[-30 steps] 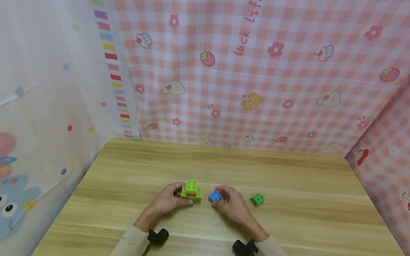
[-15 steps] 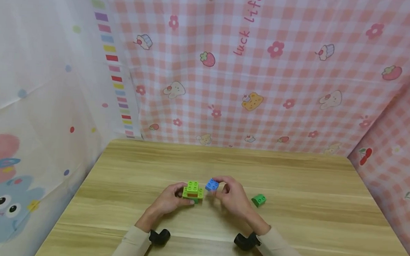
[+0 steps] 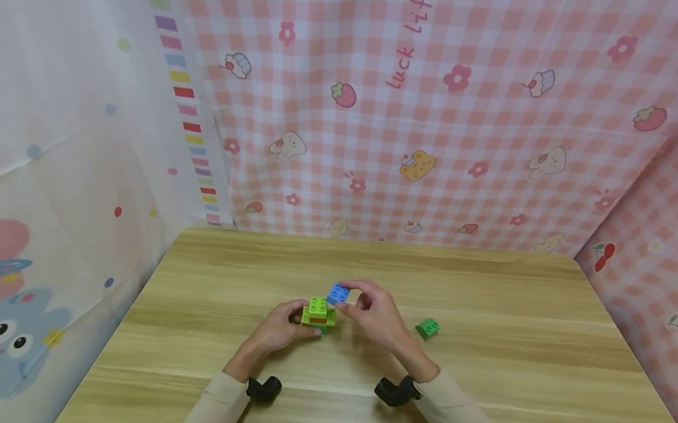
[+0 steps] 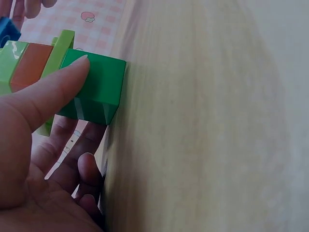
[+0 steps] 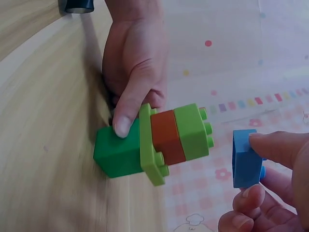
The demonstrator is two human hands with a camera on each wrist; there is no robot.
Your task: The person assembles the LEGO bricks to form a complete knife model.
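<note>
My left hand grips a small stack of toy building bricks standing on the table. From the bottom up, the stack has a dark green brick, a wider lime plate, an orange-brown brick and a lime brick with bare studs. The left thumb lies on the dark green brick in the left wrist view. Between thumb and fingers, my right hand pinches a blue brick. It is apart from the stack, just above and to the right of its top, studs facing away from the stack's top.
A green brick with a curved side lies on the wooden table, right of my right hand. Patterned cloth hangs behind the table and along both sides. Each wrist wears a black camera mount.
The right hand has lifted the blue brick from near the table and carried it up and left toward the stack's top. The left hand and the stack have stayed about where they were.
</note>
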